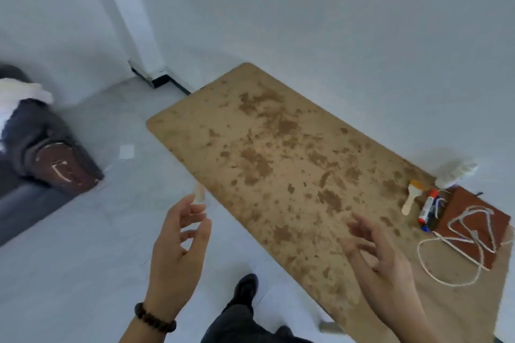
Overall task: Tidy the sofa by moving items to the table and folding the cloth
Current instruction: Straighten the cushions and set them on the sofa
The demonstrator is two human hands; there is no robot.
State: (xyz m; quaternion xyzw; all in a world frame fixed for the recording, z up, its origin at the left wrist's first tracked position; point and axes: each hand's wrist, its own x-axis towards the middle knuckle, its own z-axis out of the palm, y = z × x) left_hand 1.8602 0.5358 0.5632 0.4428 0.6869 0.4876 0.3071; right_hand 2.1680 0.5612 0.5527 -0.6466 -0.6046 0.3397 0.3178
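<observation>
A tan, brown-speckled table (pixel 278 153) runs from the middle to the lower right. At its right end lie a red-brown book (pixel 471 203), a looped white cord (pixel 457 264), a marker (pixel 427 207), a small pale spatula (pixel 409 198) and a white bundle (pixel 457 172). The dark sofa (pixel 25 200) sits at the far left with a white cloth (pixel 19 95), dark clothing (pixel 30 125) and a worn brown item (pixel 64 167) on it. My left hand (pixel 178 248) hovers over the floor beside the table, fingers apart, empty. My right hand (pixel 381 256) hangs over the table's near part, fingers spread, empty.
White walls and a pale tiled floor (pixel 92 273) surround the table. A dark wall base fitting (pixel 150 75) sits in the corner. My shoe (pixel 245 287) and trouser leg show at the bottom. A small white patch (pixel 126 152) lies on the floor near the sofa.
</observation>
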